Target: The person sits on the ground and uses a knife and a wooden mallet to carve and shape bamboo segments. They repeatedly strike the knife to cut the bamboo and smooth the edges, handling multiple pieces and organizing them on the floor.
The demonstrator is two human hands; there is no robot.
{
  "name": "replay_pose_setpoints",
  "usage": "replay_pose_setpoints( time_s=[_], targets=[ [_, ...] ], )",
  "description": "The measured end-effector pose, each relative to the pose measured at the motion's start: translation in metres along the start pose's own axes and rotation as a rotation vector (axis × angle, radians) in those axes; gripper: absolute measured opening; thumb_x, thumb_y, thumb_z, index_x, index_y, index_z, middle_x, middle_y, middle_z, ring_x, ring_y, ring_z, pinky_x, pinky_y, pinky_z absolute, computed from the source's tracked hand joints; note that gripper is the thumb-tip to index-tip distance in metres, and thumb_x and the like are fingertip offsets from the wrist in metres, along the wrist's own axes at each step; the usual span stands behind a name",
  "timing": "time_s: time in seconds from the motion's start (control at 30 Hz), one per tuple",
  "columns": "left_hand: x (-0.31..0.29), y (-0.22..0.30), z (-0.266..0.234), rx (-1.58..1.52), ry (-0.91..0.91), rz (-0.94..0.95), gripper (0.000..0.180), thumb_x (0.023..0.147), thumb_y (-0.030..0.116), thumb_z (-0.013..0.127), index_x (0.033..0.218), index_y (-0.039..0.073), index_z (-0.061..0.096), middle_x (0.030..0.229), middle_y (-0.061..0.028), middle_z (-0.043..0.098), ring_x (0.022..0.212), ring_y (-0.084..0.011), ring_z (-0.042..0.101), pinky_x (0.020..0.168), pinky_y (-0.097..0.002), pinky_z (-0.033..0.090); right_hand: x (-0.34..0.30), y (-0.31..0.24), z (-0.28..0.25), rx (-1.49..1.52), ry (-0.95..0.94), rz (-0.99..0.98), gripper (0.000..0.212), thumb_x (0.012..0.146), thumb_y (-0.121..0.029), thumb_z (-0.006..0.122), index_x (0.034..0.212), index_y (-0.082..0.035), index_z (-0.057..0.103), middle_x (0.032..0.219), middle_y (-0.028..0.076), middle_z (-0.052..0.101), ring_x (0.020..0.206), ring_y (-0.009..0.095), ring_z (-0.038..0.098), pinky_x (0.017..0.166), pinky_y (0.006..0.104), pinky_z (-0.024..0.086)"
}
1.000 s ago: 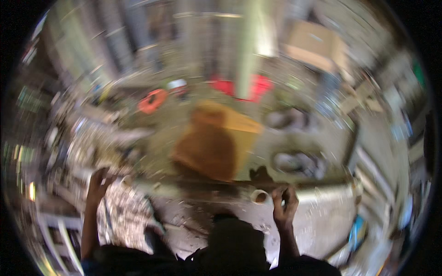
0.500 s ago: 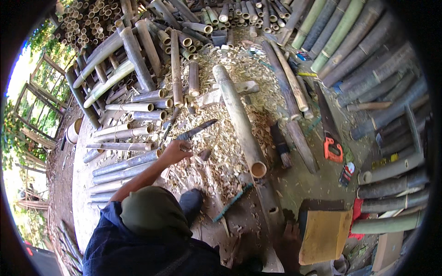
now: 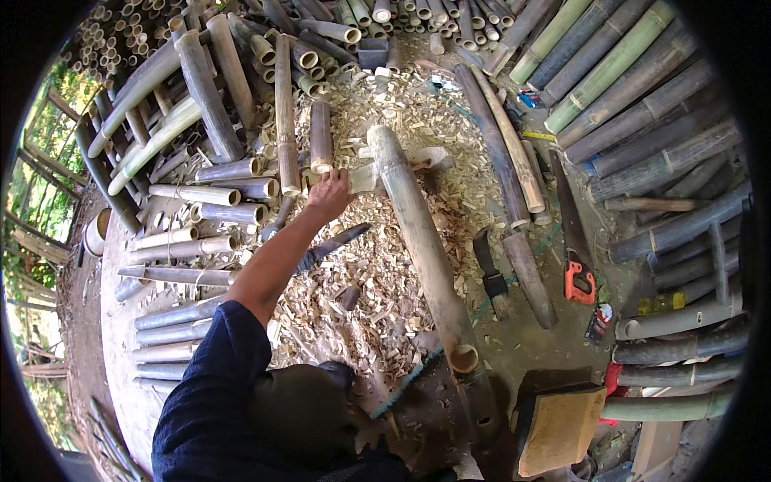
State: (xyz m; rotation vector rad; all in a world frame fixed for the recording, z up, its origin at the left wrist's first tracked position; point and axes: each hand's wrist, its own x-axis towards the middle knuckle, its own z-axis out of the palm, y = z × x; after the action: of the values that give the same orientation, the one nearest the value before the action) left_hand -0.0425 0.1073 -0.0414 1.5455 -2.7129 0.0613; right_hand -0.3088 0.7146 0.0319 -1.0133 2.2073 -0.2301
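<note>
My left hand (image 3: 328, 195) is stretched forward, its fingers bent and close together. It is at the left end of a pale wooden crosspiece (image 3: 430, 158), just below the end of a short dark bamboo piece (image 3: 321, 132). What lies under the fingers is hidden. Across the crosspiece rests a long thick bamboo pole (image 3: 419, 241), its hollow near end toward me. Under my left forearm a large knife (image 3: 341, 241) with a black-wrapped handle lies on the wood chips. My right hand cannot be made out in the dark lower part of the picture.
Wood chips (image 3: 377, 297) cover the ground. To the right of the pole lie a second dark blade (image 3: 487, 261) and an orange-handled saw (image 3: 577, 273). Cut bamboo lengths (image 3: 181, 313) line the left, and more poles (image 3: 634, 136) lean at right. A wooden block (image 3: 560, 430) stands near me.
My left hand has moved forward, away from the knife handle, to the crosspiece's left end. The knife stays on the chips. The view has shifted slightly.
</note>
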Motion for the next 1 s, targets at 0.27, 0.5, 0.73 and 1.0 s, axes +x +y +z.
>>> replay_pose_setpoints(
  time_s=[0.27, 0.5, 0.73, 1.0],
  targets=[
    [-0.004, 0.009, -0.005, -0.154, -0.034, -0.063, 0.067, 0.089, 0.036, 0.077, 0.136, 0.0, 0.047, 0.137, -0.0243, 0.055, 0.13, -0.0411, 0.054, 0.106, -0.0489, 0.047, -0.034, 0.045, 0.019, -0.07, 0.139, -0.107, 0.098, 0.069, -0.032, 0.089, 0.15, -0.003, 0.041, 0.135, 0.026, 0.057, 0.122, 0.043, 0.057, 0.1, 0.0486, 0.049],
    [-0.045, 0.023, -0.025, -0.244, 0.072, 0.342, 0.106, 0.078, 0.032, 0.085, 0.162, 0.01, 0.023, 0.159, -0.0299, 0.029, 0.146, -0.0472, 0.031, 0.119, -0.058, 0.027, -0.076, 0.066, -0.004, 0.08, 0.447, -0.205, 0.089, 0.078, -0.026, 0.086, 0.15, -0.002, 0.041, 0.137, 0.028, 0.056, 0.125, 0.048, 0.055, 0.106, 0.052, 0.046],
    [-0.209, 0.27, -0.173, 0.051, -0.517, 1.02, 0.11, 0.069, 0.018, 0.089, 0.16, 0.01, 0.027, 0.155, -0.0296, 0.038, 0.141, -0.0481, 0.038, 0.118, -0.0535, 0.034, -0.186, 0.181, 0.017, 0.126, 1.125, 0.404, 0.052, 0.089, -0.022, 0.074, 0.132, 0.003, 0.057, 0.117, 0.023, 0.059, 0.107, 0.042, 0.055, 0.091, 0.0512, 0.047],
    [-0.262, 0.377, -0.129, 0.151, -0.441, 1.289, 0.106, 0.058, 0.027, 0.094, 0.146, -0.001, 0.041, 0.142, -0.0278, 0.048, 0.131, -0.0464, 0.046, 0.112, -0.0541, 0.038, -0.271, 0.267, 0.065, 0.075, 1.123, 0.663, 0.064, 0.092, -0.053, 0.067, 0.131, -0.003, 0.057, 0.129, 0.021, 0.054, 0.129, 0.04, 0.046, 0.115, 0.0621, 0.028]
  ],
)
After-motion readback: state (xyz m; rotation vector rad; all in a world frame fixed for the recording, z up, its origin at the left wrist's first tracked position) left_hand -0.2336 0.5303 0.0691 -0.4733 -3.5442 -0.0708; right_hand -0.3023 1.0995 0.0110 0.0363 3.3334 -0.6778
